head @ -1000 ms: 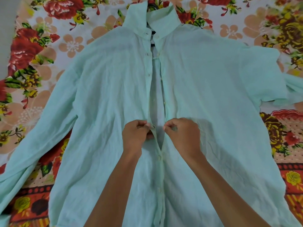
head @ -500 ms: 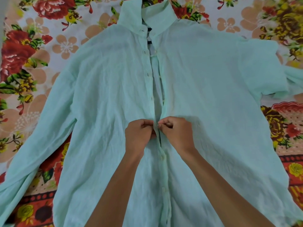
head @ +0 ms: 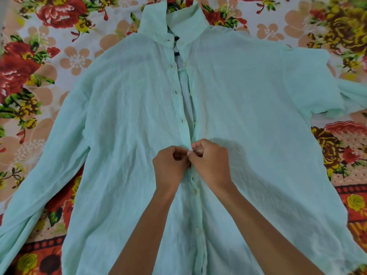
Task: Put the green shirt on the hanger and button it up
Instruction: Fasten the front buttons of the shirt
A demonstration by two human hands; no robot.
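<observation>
The pale green shirt (head: 248, 108) lies flat on its back, collar at the top, sleeves spread to both sides. A dark hanger (head: 176, 53) shows only as a small patch at the open neck. The front stands open from the collar down to my hands and is buttoned below them. My left hand (head: 170, 165) pinches the left front edge at mid-chest. My right hand (head: 210, 161) pinches the right edge, and the two sets of fingertips meet at the placket. The button they work on is hidden by my fingers.
A floral bedsheet (head: 45, 62) in red, yellow and peach lies under the shirt on all sides. The left sleeve (head: 39, 175) runs down to the lower left corner. The right sleeve (head: 353, 96) is folded toward the right edge.
My hands have come together, closing the gap between the two front edges at mid-chest. The view has shifted slightly.
</observation>
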